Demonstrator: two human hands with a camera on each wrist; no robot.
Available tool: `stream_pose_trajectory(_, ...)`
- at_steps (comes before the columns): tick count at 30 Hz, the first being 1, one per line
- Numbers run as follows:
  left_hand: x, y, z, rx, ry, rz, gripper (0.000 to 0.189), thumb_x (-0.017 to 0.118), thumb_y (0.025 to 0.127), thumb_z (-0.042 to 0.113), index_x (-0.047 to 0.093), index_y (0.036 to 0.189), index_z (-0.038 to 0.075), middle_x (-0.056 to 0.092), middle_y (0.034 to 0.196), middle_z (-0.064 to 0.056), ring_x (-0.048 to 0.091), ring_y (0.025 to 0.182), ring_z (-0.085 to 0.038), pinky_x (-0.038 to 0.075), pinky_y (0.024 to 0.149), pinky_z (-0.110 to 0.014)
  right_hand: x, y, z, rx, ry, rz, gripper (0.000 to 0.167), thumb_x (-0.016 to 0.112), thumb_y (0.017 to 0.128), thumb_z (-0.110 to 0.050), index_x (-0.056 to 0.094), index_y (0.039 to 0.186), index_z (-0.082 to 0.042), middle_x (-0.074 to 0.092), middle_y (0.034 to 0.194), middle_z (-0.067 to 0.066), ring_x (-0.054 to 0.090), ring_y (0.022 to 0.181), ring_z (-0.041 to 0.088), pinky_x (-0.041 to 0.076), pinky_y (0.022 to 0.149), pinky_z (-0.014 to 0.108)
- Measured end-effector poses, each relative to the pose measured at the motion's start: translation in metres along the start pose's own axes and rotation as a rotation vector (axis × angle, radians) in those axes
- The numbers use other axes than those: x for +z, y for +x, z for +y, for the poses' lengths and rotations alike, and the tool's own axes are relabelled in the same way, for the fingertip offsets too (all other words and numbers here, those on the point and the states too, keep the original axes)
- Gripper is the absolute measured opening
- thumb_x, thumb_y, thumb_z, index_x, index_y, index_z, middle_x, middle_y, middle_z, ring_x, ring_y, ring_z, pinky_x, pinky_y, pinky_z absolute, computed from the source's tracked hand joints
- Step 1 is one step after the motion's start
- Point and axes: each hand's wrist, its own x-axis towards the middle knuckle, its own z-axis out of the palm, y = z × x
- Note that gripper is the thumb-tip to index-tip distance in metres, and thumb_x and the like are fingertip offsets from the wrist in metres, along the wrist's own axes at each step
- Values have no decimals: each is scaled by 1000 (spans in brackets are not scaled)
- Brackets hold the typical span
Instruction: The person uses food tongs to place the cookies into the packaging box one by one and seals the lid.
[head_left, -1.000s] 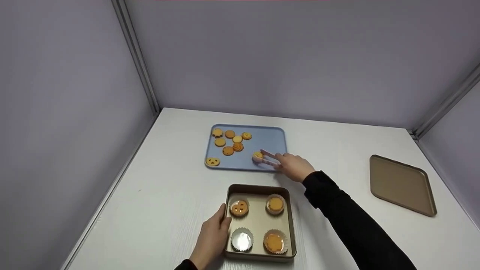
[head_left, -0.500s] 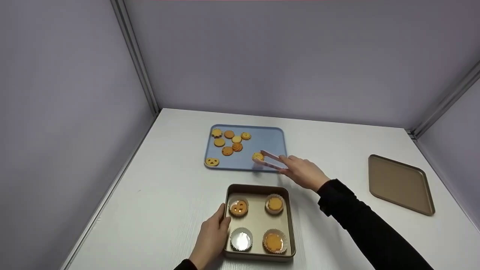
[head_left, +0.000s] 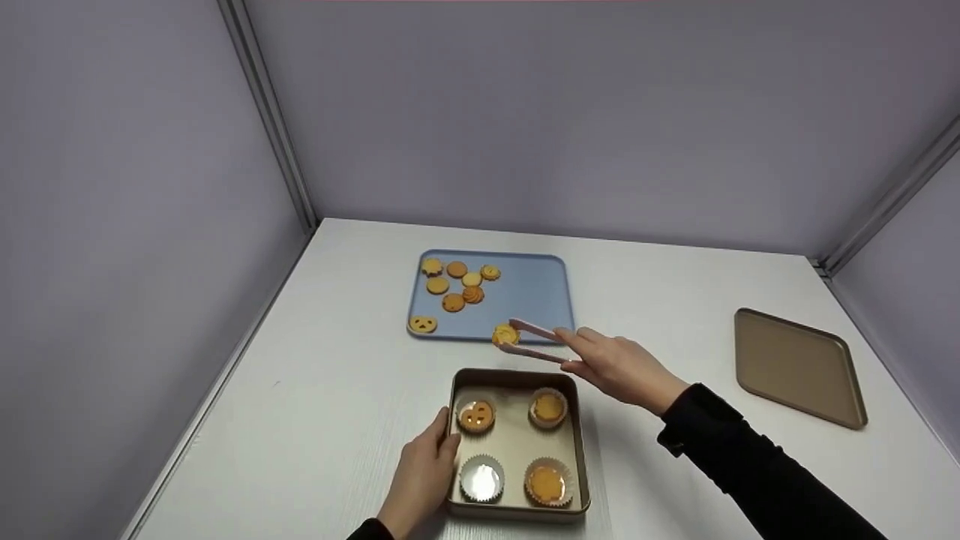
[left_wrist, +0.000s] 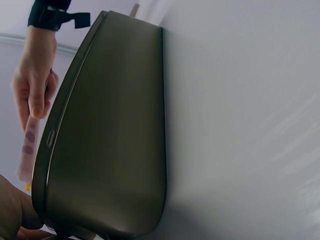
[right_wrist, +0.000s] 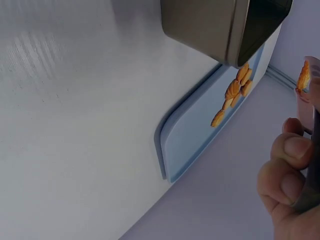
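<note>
A ruffled yellow cookie was held aloft just below the centre of the head view, between the tips of pink tongs, overlapping the near edge of a blue tray. The right hand, right of centre, had its grip clamped on the tongs. At bottom centre, the left hand had its grip on the left wall of a deep bronze baking tin, thumb at the rim. Four paper cups stood inside; the upper two and the lower-right one bore cookies. Eight more cookies lay on the blue tray, mostly toward its upper left. A shallow bronze tray rested on the white surface at the right of the frame.
</note>
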Motion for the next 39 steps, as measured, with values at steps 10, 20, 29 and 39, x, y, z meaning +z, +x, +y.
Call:
stream_pose_trajectory(10,-1,0,1,-20,-5,-7,52,54,105,9,40,149,-14,48,147,-32,49,135,-47,40,114,-58,-15,-11,-23,-140,19,19,47,69,99,-27,58,139,-4,58,89,-1,42,54,6,48,50,25)
stream_pose_trajectory(20,-1,1,2,-32,-9,-10,52,55,104,8,40,149,-14,48,147,-32,50,135,-47,41,114,-58,-21,-18,-47,-274,2,-8,48,70,98,-29,59,137,-4,58,90,-4,47,54,5,50,49,21)
stream_pose_trajectory(29,-2,2,2,-45,-20,-18,52,54,105,9,39,150,-13,47,149,-31,48,137,-46,39,115,-58,-19,-23,-60,-306,28,-75,46,71,98,-29,57,136,-9,59,95,-4,53,54,7,51,50,22)
stream_pose_trajectory(39,-2,2,1,-36,-18,-22,52,54,105,8,39,149,-14,48,148,-32,49,136,-46,40,114,-58,-9,-25,-72,-365,10,-91,49,76,93,-31,61,133,-8,62,102,-2,61,59,6,53,49,20)
